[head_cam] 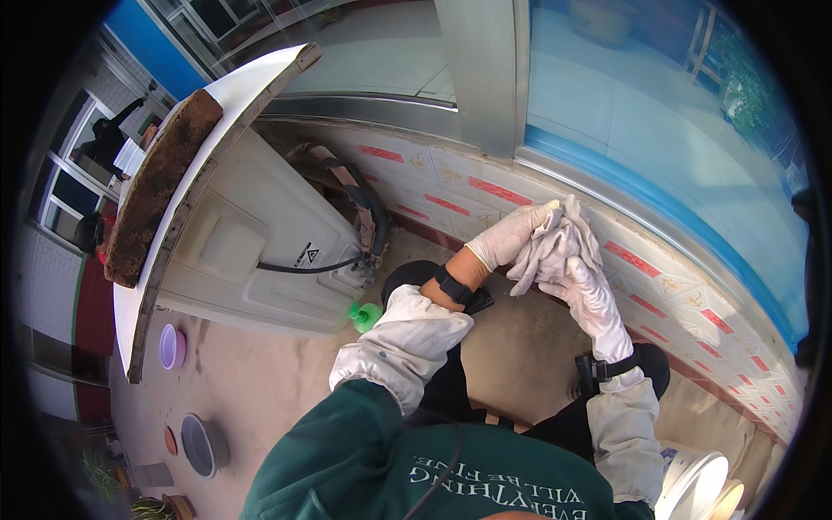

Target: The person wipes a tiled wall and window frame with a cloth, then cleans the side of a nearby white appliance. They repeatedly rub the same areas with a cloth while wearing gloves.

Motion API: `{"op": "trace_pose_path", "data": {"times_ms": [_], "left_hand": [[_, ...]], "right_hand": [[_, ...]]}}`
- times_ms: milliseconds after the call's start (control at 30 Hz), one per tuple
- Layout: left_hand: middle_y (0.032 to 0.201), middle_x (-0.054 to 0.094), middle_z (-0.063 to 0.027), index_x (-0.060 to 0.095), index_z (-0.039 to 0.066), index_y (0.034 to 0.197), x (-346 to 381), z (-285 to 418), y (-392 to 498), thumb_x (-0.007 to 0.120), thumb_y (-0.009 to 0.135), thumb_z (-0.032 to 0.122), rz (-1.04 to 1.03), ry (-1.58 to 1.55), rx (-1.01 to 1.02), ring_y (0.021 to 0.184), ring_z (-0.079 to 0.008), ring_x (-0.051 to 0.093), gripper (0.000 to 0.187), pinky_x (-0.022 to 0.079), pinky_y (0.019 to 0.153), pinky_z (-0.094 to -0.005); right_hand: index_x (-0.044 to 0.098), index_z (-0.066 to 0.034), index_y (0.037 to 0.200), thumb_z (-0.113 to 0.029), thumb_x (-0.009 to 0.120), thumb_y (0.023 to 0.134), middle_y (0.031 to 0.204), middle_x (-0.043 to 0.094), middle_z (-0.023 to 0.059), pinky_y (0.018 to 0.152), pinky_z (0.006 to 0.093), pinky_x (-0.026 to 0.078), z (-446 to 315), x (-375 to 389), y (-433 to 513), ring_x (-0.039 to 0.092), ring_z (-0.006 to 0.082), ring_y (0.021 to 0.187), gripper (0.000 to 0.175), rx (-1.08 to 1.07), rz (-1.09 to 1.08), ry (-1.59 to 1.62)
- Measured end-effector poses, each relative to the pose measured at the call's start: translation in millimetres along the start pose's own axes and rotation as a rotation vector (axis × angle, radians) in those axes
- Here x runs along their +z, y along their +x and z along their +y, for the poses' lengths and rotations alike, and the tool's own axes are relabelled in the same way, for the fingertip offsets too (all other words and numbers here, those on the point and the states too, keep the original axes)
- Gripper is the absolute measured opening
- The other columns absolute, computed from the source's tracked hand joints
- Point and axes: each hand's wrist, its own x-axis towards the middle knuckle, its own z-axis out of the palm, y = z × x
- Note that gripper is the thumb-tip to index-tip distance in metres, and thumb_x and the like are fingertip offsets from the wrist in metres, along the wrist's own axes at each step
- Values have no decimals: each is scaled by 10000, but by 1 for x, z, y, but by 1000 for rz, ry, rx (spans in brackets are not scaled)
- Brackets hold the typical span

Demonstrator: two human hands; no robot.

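Observation:
A crumpled greyish-white cloth (556, 244) is bunched between my two gloved hands, in front of a tiled low wall (448, 188). My left hand (517, 234), in a thin pale glove, grips the cloth's upper left part. From below right, my right hand (578, 292) holds it, also in a pale glove. Some fingertips are hidden in the folds. Black straps with small devices circle both wrists. Above the wall runs the metal frame of a window (617, 201), and its glass (624, 117) shows reflections.
At left stands an outdoor air-conditioner unit (292, 227) under a white board (260, 78) weighted by a brick (162, 188). A green bottle (365, 316) is near my left elbow. Basins (205, 445) stand on the floor, white buckets (692, 481) lower right. Two people are in the left background.

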Motion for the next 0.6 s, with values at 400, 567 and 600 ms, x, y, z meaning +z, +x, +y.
{"op": "trace_pose_path", "data": {"times_ms": [400, 567, 600], "left_hand": [[1059, 767, -94, 732, 5, 1227, -27, 19, -3, 528, 1088, 319, 356, 247, 105, 806, -133, 649, 399, 539, 782, -281], [873, 783, -39, 761, 30, 1114, -17, 18, -12, 538, 1083, 359, 91, 348, -123, 614, -96, 583, 399, 439, 559, -216], [860, 781, -44, 755, 27, 1128, -14, 16, -13, 542, 1081, 378, 51, 447, -173, 623, -98, 592, 413, 448, 560, -224]], "right_hand": [[547, -43, 1437, -430, 618, 1045, 1355, 651, 87, 887, 365, 582, 1, -48, -17, 671, 210, 1172, 556, -103, 280, 379], [591, -2, 1381, -398, 585, 1072, 1258, 700, 96, 852, 325, 604, 22, -44, -24, 716, 192, 1062, 502, -37, 433, 243], [601, 0, 1370, -388, 585, 1075, 1248, 705, 95, 857, 323, 602, 28, -43, -23, 717, 186, 1049, 488, -33, 426, 174]]}}
